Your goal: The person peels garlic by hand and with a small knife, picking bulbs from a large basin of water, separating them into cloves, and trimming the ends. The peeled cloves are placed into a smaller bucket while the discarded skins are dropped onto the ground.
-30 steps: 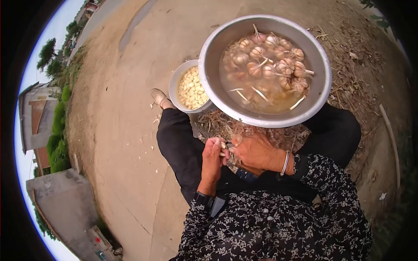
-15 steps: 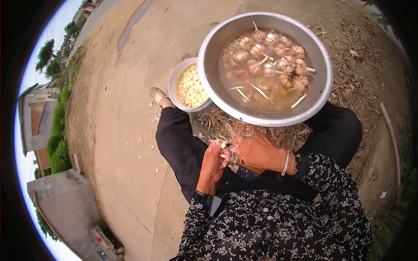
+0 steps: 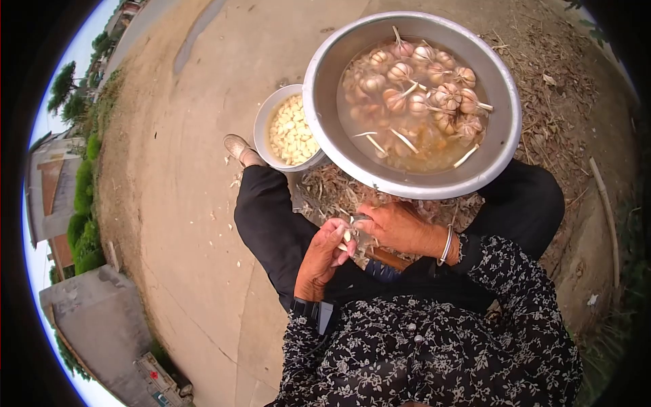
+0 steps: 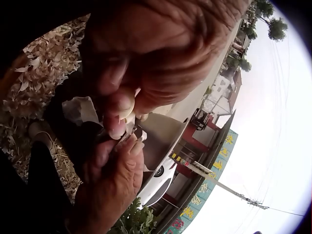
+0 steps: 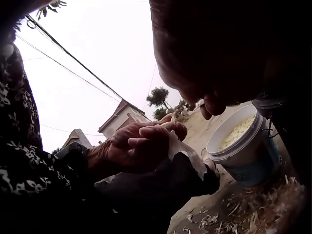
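Note:
In the head view my left hand (image 3: 321,260) pinches a pale garlic clove (image 3: 347,236) between thumb and fingers, with another clove lower in the fingers. My right hand (image 3: 401,229) is just to its right, fingers curled around a small grey blade-like piece (image 3: 359,218); its kind I cannot tell. Close up in the left wrist view, the clove (image 4: 126,103) sticks out of the left fingertips, right above the right thumb. Thin whitish skin (image 5: 187,152) hangs beside the left fingers in the right wrist view, where the right hand (image 5: 209,58) is a dark shape.
A wide metal basin (image 3: 315,129) of water with garlic bulbs (image 3: 447,97) and loose stems stands ahead. Left of it, a white bucket (image 3: 260,132) contains peeled cloves. Dry husks (image 3: 325,190) litter the ground between the person's legs. A stick (image 3: 607,210) lies at the right.
The hands have drawn slightly apart: the left has shifted left and a little down, and the right fingers have lifted. The head view has turned slightly; bucket and basin appear farther up and left.

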Motion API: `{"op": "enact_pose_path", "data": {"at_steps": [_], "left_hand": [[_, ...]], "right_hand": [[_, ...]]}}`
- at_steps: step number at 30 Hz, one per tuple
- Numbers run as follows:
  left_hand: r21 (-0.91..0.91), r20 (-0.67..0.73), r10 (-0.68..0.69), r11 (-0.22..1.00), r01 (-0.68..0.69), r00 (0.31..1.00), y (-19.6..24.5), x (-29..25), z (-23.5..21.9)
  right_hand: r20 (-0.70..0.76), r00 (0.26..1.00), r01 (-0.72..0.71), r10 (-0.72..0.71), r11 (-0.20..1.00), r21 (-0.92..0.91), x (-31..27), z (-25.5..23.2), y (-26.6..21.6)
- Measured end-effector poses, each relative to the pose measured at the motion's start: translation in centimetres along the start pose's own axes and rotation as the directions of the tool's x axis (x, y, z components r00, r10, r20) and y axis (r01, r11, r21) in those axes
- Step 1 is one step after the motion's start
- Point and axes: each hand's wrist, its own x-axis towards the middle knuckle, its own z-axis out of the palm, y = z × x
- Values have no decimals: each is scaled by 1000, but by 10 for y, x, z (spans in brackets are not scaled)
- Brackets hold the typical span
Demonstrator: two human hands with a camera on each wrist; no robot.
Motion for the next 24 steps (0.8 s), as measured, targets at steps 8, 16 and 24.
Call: {"op": "enact_pose_path", "data": {"at_steps": [8, 16, 24], "left_hand": [[-137, 148, 46, 990, -25, 988, 1, 1, -7], [-634, 199, 56, 769, 85, 978, -10, 12, -28], [-588, 210, 42, 804, 92, 977, -18, 29, -46]], "right_hand": [[299, 901, -313, 315, -7, 950, 14, 28, 2], [290, 809, -345, 511, 12, 939, 23, 37, 9], [331, 815, -189, 475, -323, 927, 34, 56, 2]]}}
